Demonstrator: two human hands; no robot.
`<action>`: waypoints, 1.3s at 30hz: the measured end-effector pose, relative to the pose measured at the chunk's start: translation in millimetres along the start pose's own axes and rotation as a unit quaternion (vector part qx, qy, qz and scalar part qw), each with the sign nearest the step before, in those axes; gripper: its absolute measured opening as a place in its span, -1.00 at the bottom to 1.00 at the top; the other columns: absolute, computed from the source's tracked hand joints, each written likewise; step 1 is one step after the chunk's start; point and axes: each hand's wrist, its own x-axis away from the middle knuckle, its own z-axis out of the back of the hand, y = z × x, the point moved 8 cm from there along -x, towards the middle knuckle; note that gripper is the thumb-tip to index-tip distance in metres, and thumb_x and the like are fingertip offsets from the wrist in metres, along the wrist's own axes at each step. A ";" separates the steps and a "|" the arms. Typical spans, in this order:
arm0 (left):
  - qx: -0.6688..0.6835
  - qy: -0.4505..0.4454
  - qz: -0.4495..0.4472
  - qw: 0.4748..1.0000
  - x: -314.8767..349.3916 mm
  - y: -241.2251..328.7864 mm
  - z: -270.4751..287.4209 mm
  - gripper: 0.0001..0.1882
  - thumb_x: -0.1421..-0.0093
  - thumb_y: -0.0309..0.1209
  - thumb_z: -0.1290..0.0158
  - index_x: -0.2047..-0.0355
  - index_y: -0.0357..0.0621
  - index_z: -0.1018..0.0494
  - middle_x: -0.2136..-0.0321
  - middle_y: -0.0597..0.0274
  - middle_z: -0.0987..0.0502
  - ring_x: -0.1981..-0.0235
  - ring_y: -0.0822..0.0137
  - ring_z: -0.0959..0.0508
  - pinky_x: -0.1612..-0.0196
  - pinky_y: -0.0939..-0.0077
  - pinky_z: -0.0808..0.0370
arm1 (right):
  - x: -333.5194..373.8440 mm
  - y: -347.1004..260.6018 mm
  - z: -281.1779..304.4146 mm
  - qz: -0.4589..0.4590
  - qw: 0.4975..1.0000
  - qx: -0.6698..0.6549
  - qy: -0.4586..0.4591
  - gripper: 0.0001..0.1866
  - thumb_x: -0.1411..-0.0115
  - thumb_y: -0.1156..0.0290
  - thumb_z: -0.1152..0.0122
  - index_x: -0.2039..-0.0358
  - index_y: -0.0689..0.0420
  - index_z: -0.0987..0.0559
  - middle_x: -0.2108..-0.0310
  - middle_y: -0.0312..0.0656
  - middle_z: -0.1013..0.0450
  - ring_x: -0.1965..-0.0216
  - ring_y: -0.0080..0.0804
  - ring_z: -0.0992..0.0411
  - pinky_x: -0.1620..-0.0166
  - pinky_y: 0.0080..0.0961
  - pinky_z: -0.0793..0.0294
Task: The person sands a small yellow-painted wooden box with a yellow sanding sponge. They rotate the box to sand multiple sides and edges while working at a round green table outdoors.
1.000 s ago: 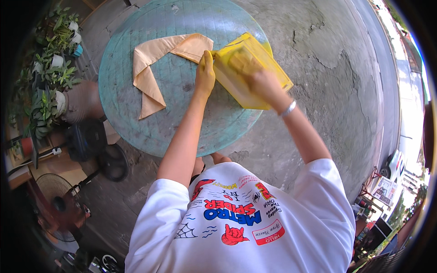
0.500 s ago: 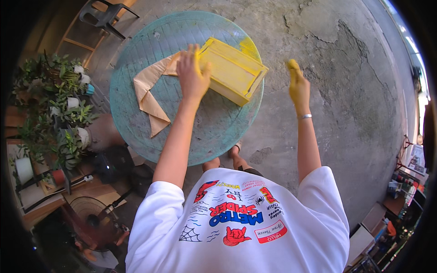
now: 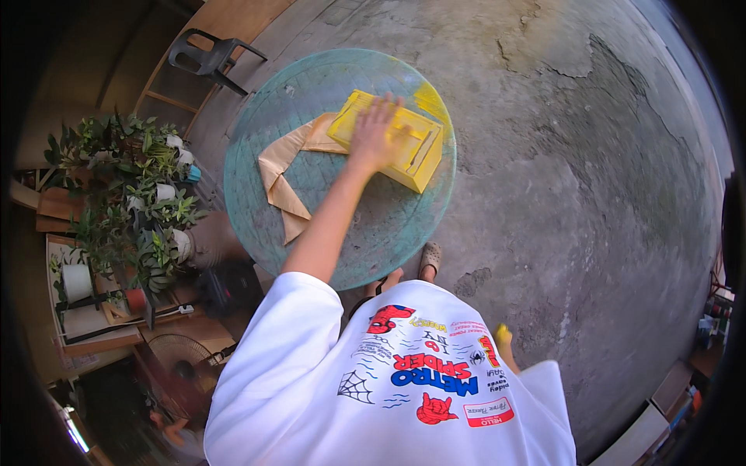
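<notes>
A yellow-painted wooden box (image 3: 423, 147) lies on the round green plastic table (image 3: 373, 241), its upper face framed by raised edges. My left hand (image 3: 377, 133) is flat over that face with fingers spread, slightly blurred; it seems to touch the box. Low by my side, my right hand (image 3: 507, 353) is mostly hidden behind my white shirt. A small yellow lump (image 3: 503, 334) shows at its fingers, which look closed; what it is I cannot make out. Left of the box, a folded strip of brown paper (image 3: 281, 171) curves across the table, one end against the box.
Potted plants (image 3: 132, 202) crowd the left side, above a standing fan (image 3: 175, 357). A dark plastic chair (image 3: 214, 56) stands beyond the table at the far left. Cracked concrete floor (image 3: 536, 210) stretches to the right. Yellow paint marks the table's far right edge.
My left hand has moved right, from the box's left end onto its upper face. My right hand has dropped from beside the table to my side. The whole view has shifted.
</notes>
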 end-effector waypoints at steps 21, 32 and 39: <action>0.177 0.096 -0.109 0.974 -33.5 -12.0 75.3 -0.56 -0.35 -0.06 -0.12 0.03 -0.17 -0.63 -0.02 0.01 -0.63 -0.08 -0.03 -0.57 -0.16 0.16 -0.48 | 14.9 8.1 128.5 -0.214 0.840 -0.457 0.200 -0.31 -0.42 -0.12 0.03 0.02 0.36 -0.64 0.17 -0.06 -0.66 0.09 -0.23 -0.62 0.05 -0.24 -0.56; -0.007 -0.301 -0.017 0.953 -68.5 51.0 -5.7 -0.23 -0.27 0.41 0.11 0.32 -0.07 -0.70 0.26 -0.01 -0.70 0.16 -0.05 -0.65 0.05 0.11 -0.54 | -119.6 -99.9 158.6 -0.127 0.847 -0.503 0.117 -0.42 -0.47 0.00 0.03 -0.08 0.29 -0.62 0.08 -0.14 -0.63 0.07 -0.33 -0.58 0.02 -0.33 -0.53; -0.107 -0.352 -0.001 0.930 -69.6 56.9 -6.1 -0.36 -0.11 0.29 -0.11 0.26 -0.06 -0.70 0.32 -0.05 -0.69 0.20 -0.03 -0.67 0.09 0.12 -0.55 | -231.8 -161.5 143.4 -0.053 0.863 -0.502 0.013 -0.44 -0.46 0.04 0.00 -0.07 0.32 -0.63 0.11 -0.13 -0.65 0.10 -0.35 -0.57 0.05 -0.34 -0.53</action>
